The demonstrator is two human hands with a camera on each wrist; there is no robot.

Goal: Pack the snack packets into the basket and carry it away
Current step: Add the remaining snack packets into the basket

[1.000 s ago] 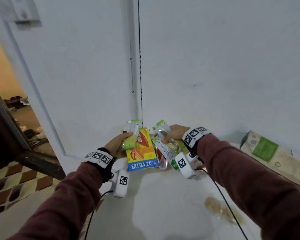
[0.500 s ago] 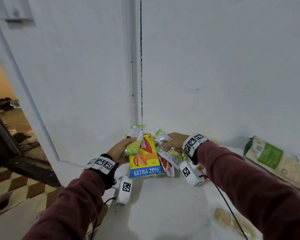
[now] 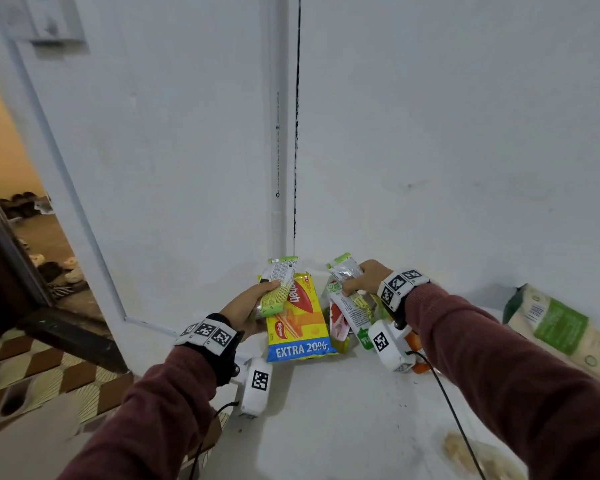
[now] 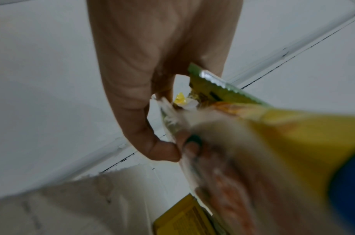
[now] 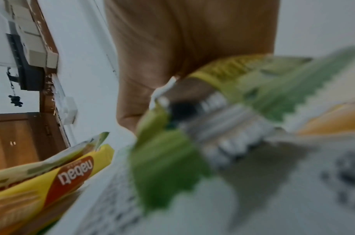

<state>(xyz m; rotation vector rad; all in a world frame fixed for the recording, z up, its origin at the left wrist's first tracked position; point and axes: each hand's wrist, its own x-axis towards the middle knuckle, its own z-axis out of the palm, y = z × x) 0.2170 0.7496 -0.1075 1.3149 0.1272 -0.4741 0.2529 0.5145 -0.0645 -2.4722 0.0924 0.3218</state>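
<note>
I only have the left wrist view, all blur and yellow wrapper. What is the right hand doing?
Observer: The right hand grips a bunch of green-and-white packets.
Operator: Any basket in sight?
Observer: None in any view; a large green-labelled bag lies at the right on the white surface.
Operator: What does my yellow packet say?
Observer: The head view reads EXTRA 20% on the yellow packet, held by the left hand.

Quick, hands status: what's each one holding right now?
Left hand: grips the yellow packet and a green packet.
Right hand: grips a bunch of green-and-white packets.
</note>
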